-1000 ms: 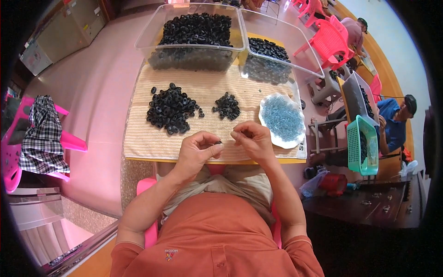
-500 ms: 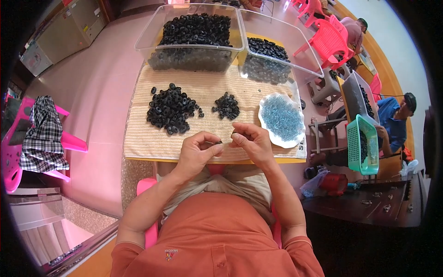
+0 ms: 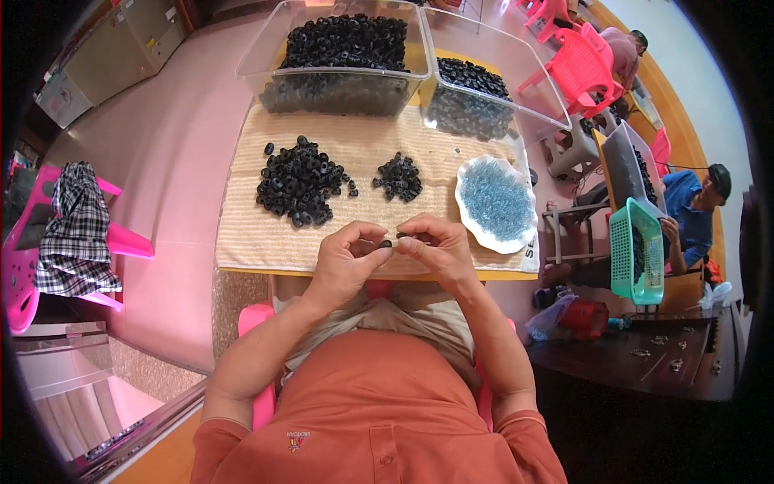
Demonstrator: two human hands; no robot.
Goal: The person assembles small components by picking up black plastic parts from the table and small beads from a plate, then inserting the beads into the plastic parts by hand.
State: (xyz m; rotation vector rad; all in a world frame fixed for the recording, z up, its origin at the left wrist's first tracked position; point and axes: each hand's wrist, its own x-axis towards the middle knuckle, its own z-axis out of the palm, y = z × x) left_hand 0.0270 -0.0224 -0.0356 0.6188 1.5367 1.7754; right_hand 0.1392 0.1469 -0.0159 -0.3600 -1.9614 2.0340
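Observation:
My left hand (image 3: 345, 260) pinches a small dark oval piece (image 3: 385, 244) between thumb and fingertips, just over the front edge of the towel. Close beside it, my right hand (image 3: 442, 252) is closed in a pinch on a smaller black piece (image 3: 401, 235), mostly covered by the fingers. Beyond my hands lie a large heap of black ring-like parts (image 3: 298, 184) and a smaller heap of little black parts (image 3: 398, 177). To the right stands a white scalloped plate (image 3: 522, 236) full of small clear-blue pieces.
Two clear plastic bins, a larger one (image 3: 334, 97) and a smaller one (image 3: 468, 117), hold black parts at the back of the towel-covered table (image 3: 242, 234). At right, a person in blue sits by a green basket (image 3: 625, 274). A pink chair (image 3: 113, 234) with a checked shirt stands left.
My hands have turned slightly, so the dark piece in my left fingertips now shows more plainly. The view has shifted a little; the heaps look the same.

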